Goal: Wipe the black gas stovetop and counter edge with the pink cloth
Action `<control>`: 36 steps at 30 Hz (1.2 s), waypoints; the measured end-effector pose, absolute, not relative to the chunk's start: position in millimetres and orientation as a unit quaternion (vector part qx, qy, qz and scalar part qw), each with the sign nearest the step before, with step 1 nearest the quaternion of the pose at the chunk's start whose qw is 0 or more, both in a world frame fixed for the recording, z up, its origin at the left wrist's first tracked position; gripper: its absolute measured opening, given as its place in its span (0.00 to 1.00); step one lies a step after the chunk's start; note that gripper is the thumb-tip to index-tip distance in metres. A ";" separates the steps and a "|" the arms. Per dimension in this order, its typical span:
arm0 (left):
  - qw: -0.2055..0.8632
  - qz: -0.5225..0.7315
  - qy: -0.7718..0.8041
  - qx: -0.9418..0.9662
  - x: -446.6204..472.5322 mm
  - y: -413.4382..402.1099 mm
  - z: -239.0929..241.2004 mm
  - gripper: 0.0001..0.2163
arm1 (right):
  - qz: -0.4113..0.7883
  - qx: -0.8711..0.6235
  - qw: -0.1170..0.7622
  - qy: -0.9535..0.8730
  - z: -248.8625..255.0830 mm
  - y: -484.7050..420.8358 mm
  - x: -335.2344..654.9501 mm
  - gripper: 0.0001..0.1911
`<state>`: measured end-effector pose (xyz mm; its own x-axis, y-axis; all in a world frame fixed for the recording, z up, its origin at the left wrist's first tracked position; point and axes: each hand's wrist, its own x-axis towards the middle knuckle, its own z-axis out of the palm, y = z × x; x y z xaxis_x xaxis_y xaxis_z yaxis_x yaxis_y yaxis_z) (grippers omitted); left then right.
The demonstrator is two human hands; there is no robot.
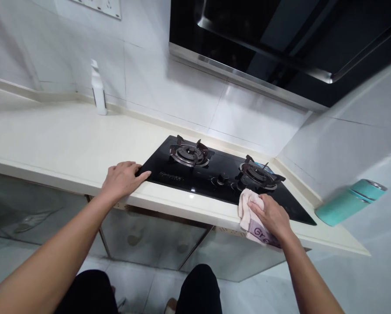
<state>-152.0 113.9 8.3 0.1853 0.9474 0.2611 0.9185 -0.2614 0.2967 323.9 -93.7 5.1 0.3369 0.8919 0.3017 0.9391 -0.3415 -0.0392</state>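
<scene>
My left hand (123, 178) lies flat with fingers stretched out on the cream countertop (67, 144), its fingertips touching the left edge of the black glass gas hob (215, 183). My right hand (272, 216) presses a pale pink cloth (249, 213) with printed letters against the hob's front right edge, beside the right burner (259, 174). The cloth hangs partly over the counter's front edge. The left burner (189, 153) and the control knobs (221, 179) sit between my hands.
A white spray bottle (98, 89) stands at the back wall on the left. A teal cylinder container (351, 201) sits at the right by the wall. A black range hood (280, 39) hangs above the hob. Glass-fronted cabinets (45, 213) run below the counter.
</scene>
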 end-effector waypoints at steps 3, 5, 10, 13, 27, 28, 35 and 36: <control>0.042 0.201 0.608 0.767 -152.7 115.6 8.4 0.35 | -0.101 -0.772 0.141 -0.611 7.2 -86.9 309.8 0.25; 0.042 0.199 0.612 0.764 -153.2 117.4 7.8 0.35 | -0.126 -0.749 0.123 -0.638 7.9 -82.1 294.3 0.23; 0.027 0.197 0.613 0.765 -153.6 118.2 7.7 0.34 | -0.165 -0.739 0.060 -0.650 12.6 -69.0 272.5 0.19; 0.029 0.187 0.610 0.770 -153.3 115.9 9.4 0.34 | -0.151 -0.768 0.048 -0.620 13.3 -68.7 294.4 0.20; 0.035 0.187 0.619 0.762 -149.0 109.4 14.3 0.33 | -0.117 -0.852 -0.061 -0.507 40.9 -2.5 363.2 0.23; 0.036 0.188 0.620 0.761 -148.8 109.1 14.6 0.33 | -0.117 -0.846 -0.061 -0.517 43.8 8.5 360.8 0.22; 0.040 0.198 0.620 0.758 -150.2 115.3 9.7 0.32 | -0.069 -0.781 -0.049 -0.619 62.2 67.8 356.0 0.14; 0.041 0.199 0.621 0.757 -150.3 116.0 9.3 0.32 | -0.055 -0.772 -0.046 -0.631 64.3 72.9 355.2 0.13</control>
<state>-150.3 116.0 9.3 0.1500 0.9565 0.2504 0.9236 -0.2259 0.3098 355.2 72.9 64.3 0.1965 0.9802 0.0263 0.9701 -0.1982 0.1400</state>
